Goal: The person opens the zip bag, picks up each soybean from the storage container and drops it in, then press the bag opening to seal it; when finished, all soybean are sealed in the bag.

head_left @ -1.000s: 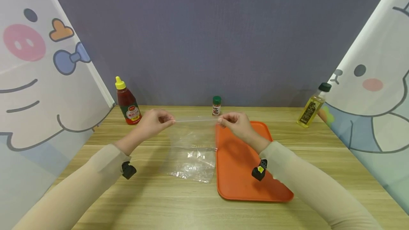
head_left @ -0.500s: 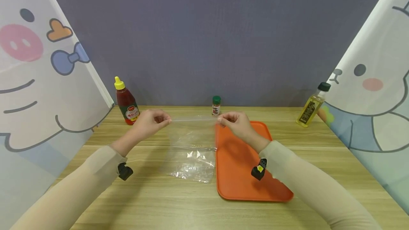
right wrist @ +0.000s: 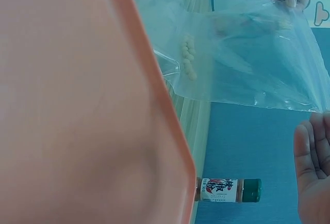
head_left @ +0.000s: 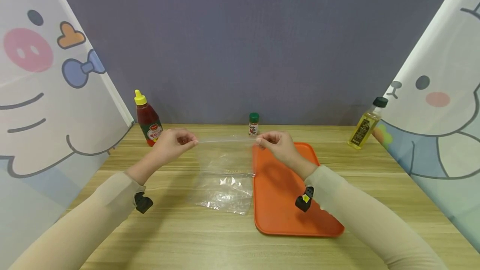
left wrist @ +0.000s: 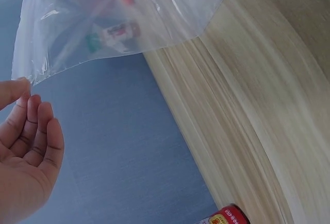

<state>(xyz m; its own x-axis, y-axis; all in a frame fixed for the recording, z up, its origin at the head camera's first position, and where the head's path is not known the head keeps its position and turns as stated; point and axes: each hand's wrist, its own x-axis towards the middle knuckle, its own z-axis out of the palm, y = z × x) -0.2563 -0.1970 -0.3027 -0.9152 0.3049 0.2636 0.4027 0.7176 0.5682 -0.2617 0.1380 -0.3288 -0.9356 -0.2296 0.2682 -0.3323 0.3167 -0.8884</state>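
A clear plastic bag (head_left: 225, 157) hangs between my two hands, its top edge drawn straight and its lower part lying on the table. My left hand (head_left: 173, 144) pinches the top left corner between thumb and forefinger. At the top right corner, my right hand (head_left: 276, 145) pinches the edge the same way. Several small pale, rounded pieces (right wrist: 188, 56) show in a row at the fold low in the bag. The bag's right side meets the edge of an orange tray (head_left: 292, 203), with my right forearm passing over that tray.
A ketchup bottle (head_left: 149, 120) with a yellow cap stands behind my left hand. At the back middle is a small green-capped spice jar (head_left: 253, 124). An oil bottle (head_left: 365, 126) stands at the back right of the wooden table (head_left: 210, 241). Grey wall (head_left: 240, 53) lies behind.
My left hand has shifted a little to the left, to in front of the ketchup bottle, and the bag's top edge spans wider. My right hand has stayed in place.
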